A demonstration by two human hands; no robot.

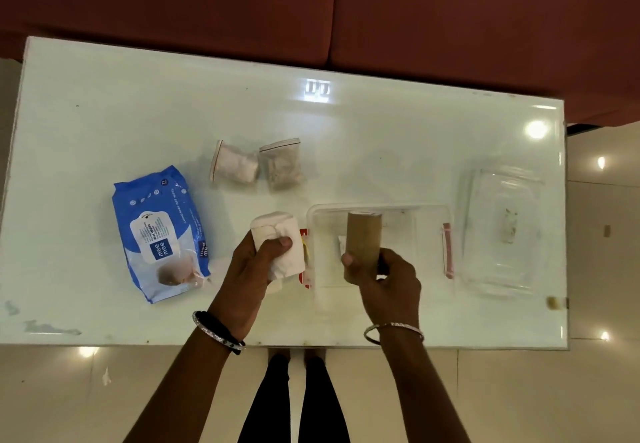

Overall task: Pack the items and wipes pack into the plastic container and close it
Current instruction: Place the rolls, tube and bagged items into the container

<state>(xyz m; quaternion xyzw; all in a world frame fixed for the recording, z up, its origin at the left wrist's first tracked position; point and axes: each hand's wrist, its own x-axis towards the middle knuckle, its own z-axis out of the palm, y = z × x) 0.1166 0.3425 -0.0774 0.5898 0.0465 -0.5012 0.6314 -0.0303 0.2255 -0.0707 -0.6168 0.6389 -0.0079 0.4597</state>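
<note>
A clear plastic container (429,214) with red side latches stands open on the white table. My right hand (391,279) grips a brown bandage roll (363,238) over the container's left half. My left hand (256,262) holds a white folded pad (277,231) just left of the container. The blue wipes pack (159,231) lies flat at the left. Two small zip bags, one with white contents (235,165) and one with brownish contents (282,165), lie behind the hands. The clear lid (502,231) rests to the right of the container.
The glossy white table (104,113) ends just before my legs at the near edge. A dark red sofa (450,19) runs along the far side. Tiled floor (602,234) shows at the right and below.
</note>
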